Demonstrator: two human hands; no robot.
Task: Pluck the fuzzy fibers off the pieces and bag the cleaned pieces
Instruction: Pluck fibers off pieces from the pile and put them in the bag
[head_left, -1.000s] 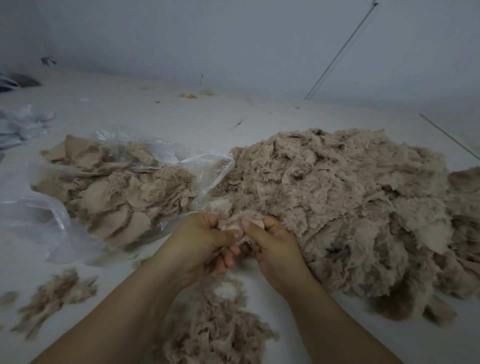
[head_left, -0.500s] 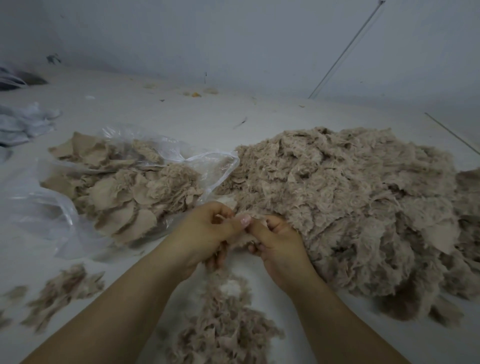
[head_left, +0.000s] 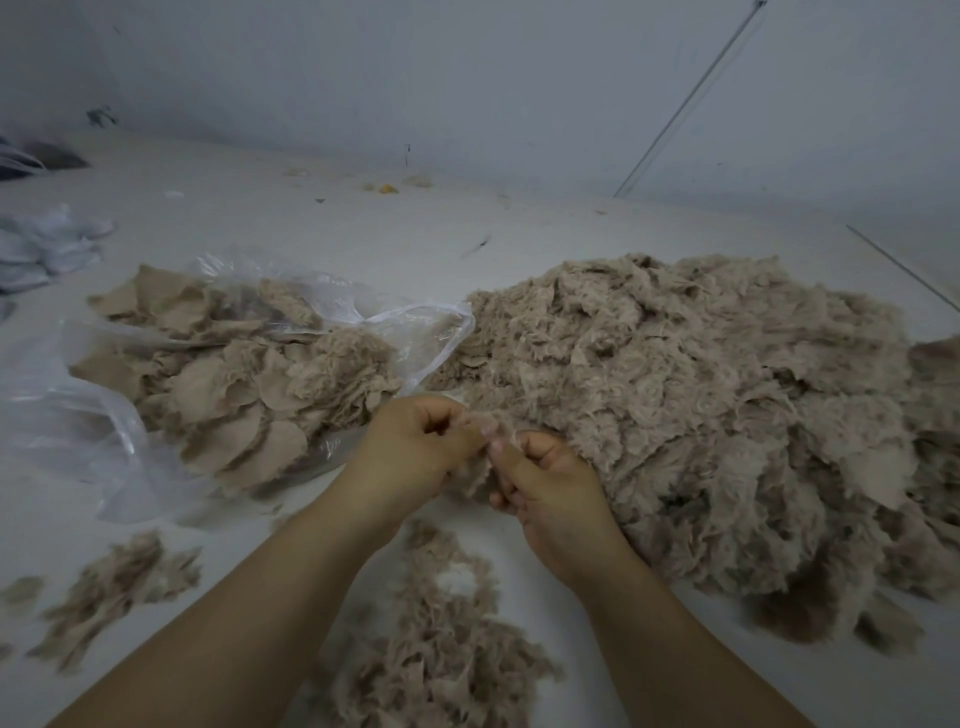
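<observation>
Small fuzzy beige piece (head_left: 470, 475) sits between both hands at centre, just in front of the big pile, w/ fibres hanging down below the fingers. Left hand (head_left: 415, 452) has fingers curled, thumb pressed fwd pinching the piece's top edge; right hand (head_left: 545, 483) also curled, thumb up against the left thumb, gripping the same piece from the other side. Thumb tips touch or nearly touch. Exact shape of the piece is hard to tell, mostly hidden by fingers. Just right & behind: large heap of uncleaned fuzzy pieces (head_left: 701, 415), spreading to the right edge of view, right hand's knuckles against its near slope. Left of the hands: clear plastic bag (head_left: 78, 415) lying open on its side, mouth toward the heap, holding flatter, smoother cleaned pieces (head_left: 234, 384), some spilling at the opening. Below the forearms, near edge: loose mound of plucked fibres (head_left: 436, 649); a smaller clump of fluff (head_left: 114, 587) at lower left, well apart from the bag. All on a white tabletop (head_left: 337, 234). Far left: crumpled white plastic (head_left: 47, 244). Small yellowish scraps (head_left: 387, 188) near the back wall.
</observation>
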